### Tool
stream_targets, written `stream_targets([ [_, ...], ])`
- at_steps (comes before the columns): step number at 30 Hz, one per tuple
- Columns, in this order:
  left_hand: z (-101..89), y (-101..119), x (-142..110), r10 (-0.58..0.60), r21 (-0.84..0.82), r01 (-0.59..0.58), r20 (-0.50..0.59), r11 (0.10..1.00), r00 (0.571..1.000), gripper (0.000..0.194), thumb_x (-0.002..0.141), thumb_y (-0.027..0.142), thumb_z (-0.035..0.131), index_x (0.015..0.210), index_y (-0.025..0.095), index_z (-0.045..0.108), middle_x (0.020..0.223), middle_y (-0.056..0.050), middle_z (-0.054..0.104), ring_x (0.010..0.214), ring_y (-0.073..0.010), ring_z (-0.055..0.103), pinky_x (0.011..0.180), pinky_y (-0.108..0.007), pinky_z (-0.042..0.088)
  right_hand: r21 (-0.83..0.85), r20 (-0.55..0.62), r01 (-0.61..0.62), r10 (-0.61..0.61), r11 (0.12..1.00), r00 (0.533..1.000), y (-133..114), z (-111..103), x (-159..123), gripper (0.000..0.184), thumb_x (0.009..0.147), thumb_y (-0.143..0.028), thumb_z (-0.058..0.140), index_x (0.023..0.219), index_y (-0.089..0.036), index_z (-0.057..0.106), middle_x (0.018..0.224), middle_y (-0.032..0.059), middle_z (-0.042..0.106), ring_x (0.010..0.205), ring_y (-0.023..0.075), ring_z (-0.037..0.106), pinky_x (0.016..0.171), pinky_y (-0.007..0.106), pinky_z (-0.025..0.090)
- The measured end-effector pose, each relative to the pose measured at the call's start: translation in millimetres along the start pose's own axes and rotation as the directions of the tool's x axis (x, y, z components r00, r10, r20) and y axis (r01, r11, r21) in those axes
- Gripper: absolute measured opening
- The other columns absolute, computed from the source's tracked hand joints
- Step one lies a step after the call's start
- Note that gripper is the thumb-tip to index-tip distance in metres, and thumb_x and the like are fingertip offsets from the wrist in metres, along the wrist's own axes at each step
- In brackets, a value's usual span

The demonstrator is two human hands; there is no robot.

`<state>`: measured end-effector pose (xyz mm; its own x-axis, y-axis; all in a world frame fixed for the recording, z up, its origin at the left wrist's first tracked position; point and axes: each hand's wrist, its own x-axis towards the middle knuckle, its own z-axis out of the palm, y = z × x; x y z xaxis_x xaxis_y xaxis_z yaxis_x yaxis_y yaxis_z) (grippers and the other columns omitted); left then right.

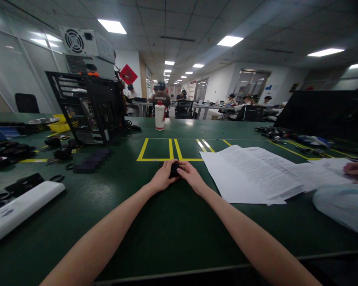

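Observation:
Both of my hands meet over the green table [155, 222], around a small black object [174, 170]. My left hand [162, 176] is closed on its left side, fingers curled over the top. From the right, my right hand [191, 174] grips it with the thumb and fingers. Much of the object is covered by my fingers, and its kind cannot be made out. Just beyond my hands, yellow tape [155, 160] marks out boxes on the tabletop. Printed paper sheets [250, 174] lie to the right of my right hand.
An open black computer case [91, 107] stands at the left with a power supply [80, 41] stacked above. A white bottle [159, 117] stands at the far edge. A long white box [26, 208] and black parts lie left. At the right are another person's sleeve [343, 204] and a dark monitor [325, 111].

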<state>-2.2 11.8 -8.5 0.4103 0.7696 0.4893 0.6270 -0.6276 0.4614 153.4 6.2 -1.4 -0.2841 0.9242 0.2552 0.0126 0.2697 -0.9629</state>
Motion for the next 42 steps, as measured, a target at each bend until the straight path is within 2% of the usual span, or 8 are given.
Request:
stream_targets([
  [8,-0.6,-0.1,-0.5,-0.032,-0.023,0.032,0.013,0.999,0.999,0.061,0.069,0.024,0.058,0.119,0.024,0.024,0.116,-0.008,0.037,0.105,-0.0235,0.045,0.085,-0.041,0.04,0.08,0.052,0.006,-0.011,0.997,0.999,-6.1,0.8,-2.7,0.031,0.068,-0.021,0.057,0.099,-0.023,0.051,0.108,0.0021,0.054,0.102,0.0162,0.05,0.09,0.035,0.037],
  [15,0.3,-2.0,-0.4,-0.017,-0.022,0.017,0.006,1.0,1.0,0.063,0.069,0.024,0.058,0.12,0.024,0.023,0.117,-0.008,0.037,0.108,-0.0239,0.043,0.086,-0.042,0.039,-0.008,-0.03,-0.03,0.029,1.0,0.999,-9.9,1.9,-2.4,0.029,0.071,-0.027,0.055,0.099,-0.022,0.052,0.105,0.0031,0.055,0.105,0.0171,0.047,0.091,0.037,0.036],
  [18,-0.8,-1.3,-1.3,-0.031,-0.02,0.032,0.018,0.999,0.999,0.063,0.069,0.024,0.058,0.121,0.024,0.022,0.118,-0.008,0.036,0.107,-0.0242,0.043,0.085,-0.042,0.04,0.004,0.002,-0.054,0.054,0.999,0.999,-8.2,1.1,-2.4,0.032,0.07,-0.026,0.056,0.102,-0.022,0.051,0.108,0.0037,0.054,0.102,0.0173,0.049,0.09,0.037,0.037],
  [22,-1.7,0.0,-1.8,-0.025,-0.026,0.025,0.022,0.999,0.999,0.062,0.07,0.024,0.057,0.121,0.024,0.023,0.117,-0.008,0.037,0.105,-0.0235,0.045,0.084,-0.041,0.041,0.059,0.051,-0.002,-0.001,0.998,0.999,-7.5,1.3,-4.6,0.031,0.067,-0.021,0.058,0.098,-0.022,0.051,0.106,0.0026,0.054,0.102,0.0159,0.05,0.09,0.035,0.037],
  [27,0.0,0.5,-0.7,-0.009,-0.019,0.009,-0.007,1.0,1.0,0.061,0.068,0.024,0.059,0.119,0.023,0.025,0.117,-0.008,0.037,0.108,-0.0238,0.042,0.088,-0.041,0.038,0.0,-0.009,0.0,0.0,1.0,1.0,-9.3,2.4,-5.0,0.026,0.069,-0.027,0.056,0.094,-0.022,0.052,0.101,0.0027,0.055,0.102,0.0164,0.048,0.089,0.036,0.037],
  [31,0.0,0.4,-0.8,-0.025,-0.023,0.025,0.006,0.999,1.0,0.061,0.069,0.026,0.058,0.12,0.022,0.024,0.117,-0.009,0.037,0.105,-0.0244,0.044,0.085,-0.042,0.04,-0.026,-0.023,-0.051,0.051,0.998,0.998,-7.9,2.0,-3.1,0.033,0.07,-0.028,0.056,0.102,-0.025,0.05,0.106,0.0027,0.053,0.102,0.0172,0.048,0.089,0.038,0.037],
  [37,-1.3,0.0,-1.2,-0.011,-0.024,0.011,0.002,1.0,1.0,0.062,0.069,0.024,0.058,0.12,0.021,0.024,0.117,-0.009,0.037,0.105,-0.0234,0.045,0.087,-0.04,0.04,0.023,0.046,0.002,-0.004,1.0,0.999,-5.2,1.4,-3.4,0.034,0.067,-0.025,0.058,0.1,-0.024,0.051,0.105,0.002,0.053,0.102,0.017,0.048,0.089,0.036,0.037],
  [42,-1.6,0.4,-0.8,-0.016,-0.022,0.016,0.003,1.0,1.0,0.061,0.07,0.026,0.057,0.121,0.022,0.023,0.118,-0.009,0.037,0.105,-0.0238,0.045,0.086,-0.041,0.04,-0.048,-0.019,0.016,-0.017,0.999,1.0,-5.7,2.3,-2.0,0.025,0.071,-0.029,0.054,0.096,-0.024,0.052,0.102,0.0016,0.053,0.103,0.0167,0.047,0.09,0.037,0.036],
])
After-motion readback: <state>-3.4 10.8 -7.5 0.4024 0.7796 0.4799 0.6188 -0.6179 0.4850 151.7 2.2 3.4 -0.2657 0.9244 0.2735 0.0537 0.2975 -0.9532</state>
